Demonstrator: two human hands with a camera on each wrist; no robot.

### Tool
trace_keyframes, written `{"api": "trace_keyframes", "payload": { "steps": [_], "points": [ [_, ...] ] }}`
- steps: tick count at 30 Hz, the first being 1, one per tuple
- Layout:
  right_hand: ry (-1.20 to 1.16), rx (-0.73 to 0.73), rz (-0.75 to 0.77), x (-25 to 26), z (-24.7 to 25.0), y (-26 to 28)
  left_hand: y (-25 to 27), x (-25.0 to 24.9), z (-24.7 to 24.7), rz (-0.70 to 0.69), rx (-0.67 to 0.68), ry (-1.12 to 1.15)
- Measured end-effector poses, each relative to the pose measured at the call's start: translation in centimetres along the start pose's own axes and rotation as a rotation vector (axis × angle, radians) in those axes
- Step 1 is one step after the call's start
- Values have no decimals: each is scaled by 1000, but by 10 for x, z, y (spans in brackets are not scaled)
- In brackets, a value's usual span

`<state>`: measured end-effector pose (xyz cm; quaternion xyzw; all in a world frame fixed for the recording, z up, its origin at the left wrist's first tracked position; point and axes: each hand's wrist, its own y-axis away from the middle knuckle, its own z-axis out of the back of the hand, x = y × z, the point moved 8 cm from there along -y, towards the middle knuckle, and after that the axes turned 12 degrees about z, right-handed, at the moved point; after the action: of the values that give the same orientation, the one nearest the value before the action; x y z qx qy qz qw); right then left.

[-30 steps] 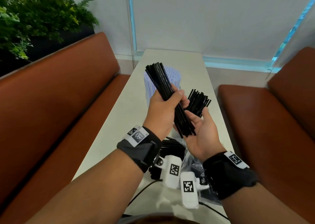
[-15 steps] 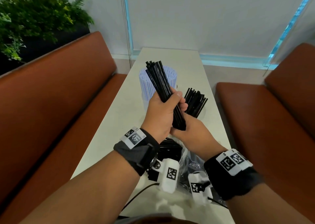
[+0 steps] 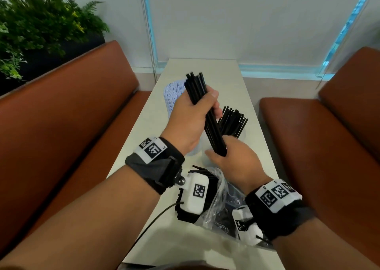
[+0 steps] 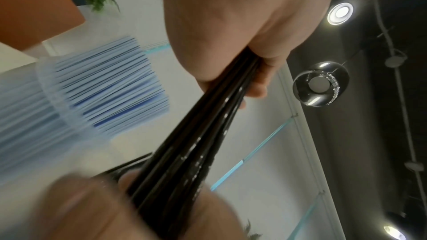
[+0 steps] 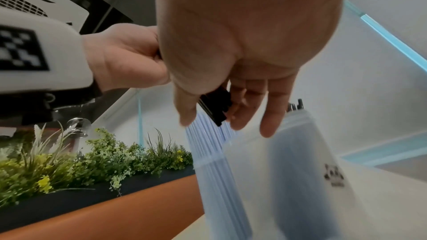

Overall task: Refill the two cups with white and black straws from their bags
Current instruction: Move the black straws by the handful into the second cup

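Above the table, left hand grips a bundle of black straws, tilted, top ends up. Right hand sits at the bundle's lower end, fingers straight and relaxed, touching the straw tips, not wrapped round them. White-straw cup behind the left hand looks full. Black-straw cup to its right already holds some straws, apart from the bundle. Open bag with more black straws lies near the wrists. White side probably done, though that cup is partly hidden; black refill underway, bundle not yet in the cup.
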<state>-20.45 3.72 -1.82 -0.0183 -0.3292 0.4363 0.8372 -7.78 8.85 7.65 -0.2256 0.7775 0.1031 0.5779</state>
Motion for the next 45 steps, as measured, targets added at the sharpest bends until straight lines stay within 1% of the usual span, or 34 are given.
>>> {"api": "trace_keyframes", "payload": {
  "steps": [2,4,6,7,9,10,13,15,17,20,22,24,26,31,32,34,35,37,39,40,42,44,45],
  "points": [
    [84,26,8,-10,2,-5,-11,-22,7,-103,-95,4],
    [189,123,-37,-27,-2,-10,-23,-39,13,-181,-172,45],
    [259,226,-77,-40,-8,-13,-35,-41,10,-216,-205,33],
    [313,298,-40,-42,-15,-14,-40,-37,5,-214,-206,-8],
    [470,468,128,-39,-34,-18,-50,-18,-6,-182,-187,-116],
    [483,487,127,-42,-37,-20,-55,-5,-10,-157,-182,-175],
    [440,466,65,-53,-40,-26,-70,31,-13,-84,-193,-409],
    [401,409,20,-56,-41,-27,-79,52,-10,-40,-209,-572],
    [363,351,7,-58,-42,-27,-86,65,-8,-13,-222,-681],
    [369,337,-9,-61,-42,-28,-94,79,-8,16,-246,-794],
    [383,336,17,-59,-42,-28,-99,92,-12,82,-212,-895],
    [395,326,49,-56,-41,-29,-103,106,-17,167,-133,-1028],
    [360,306,23,-55,-38,-28,-104,111,-20,207,-108,-1118],
    [357,352,40,-50,-36,-27,-89,100,-25,181,-55,-1155],
    [378,398,53,-50,-37,-27,-82,96,-24,165,-47,-1153],
    [487,530,155,-45,-44,-25,-66,84,-22,94,-35,-1134],
    [524,562,194,-43,-46,-23,-56,77,-18,52,-29,-1111],
    [538,530,178,-42,-44,-22,-35,66,-7,-19,-27,-1063],
    [421,426,103,-42,-35,-21,-15,64,9,-36,-20,-1075],
    [343,363,79,-42,-30,-19,-7,68,17,-20,-4,-1104],
    [246,224,125,-36,-16,-15,8,84,33,40,63,-1193],
    [180,-1,144,-25,8,-8,22,104,45,105,163,-1317],
    [177,-59,111,-21,15,-2,28,114,48,126,222,-1378]
  ]
}}
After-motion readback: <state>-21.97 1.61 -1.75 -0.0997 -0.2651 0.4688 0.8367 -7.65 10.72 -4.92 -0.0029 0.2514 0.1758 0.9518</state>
